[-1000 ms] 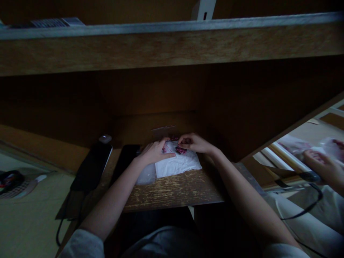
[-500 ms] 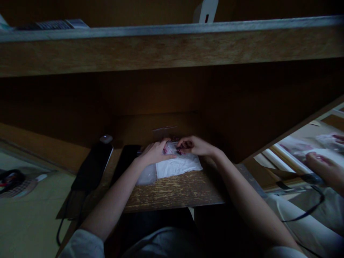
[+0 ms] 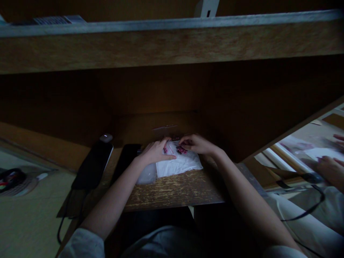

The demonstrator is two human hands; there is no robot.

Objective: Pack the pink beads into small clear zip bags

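Right hand [image 3: 195,144] has edged slightly away from left hand [image 3: 156,152]. I see both sets of fingers bent over pink pieces [image 3: 182,151], lying on white cloth [image 3: 179,165] near the tabletop [image 3: 172,191] front edge; I cannot tell whether either hand grips anything.

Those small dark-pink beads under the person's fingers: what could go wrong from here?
The small dark-pink beads seem loose on the crumpled white sheet, close to the worn wooden desk edge, so some could roll off. The dim light could hide any that fall.
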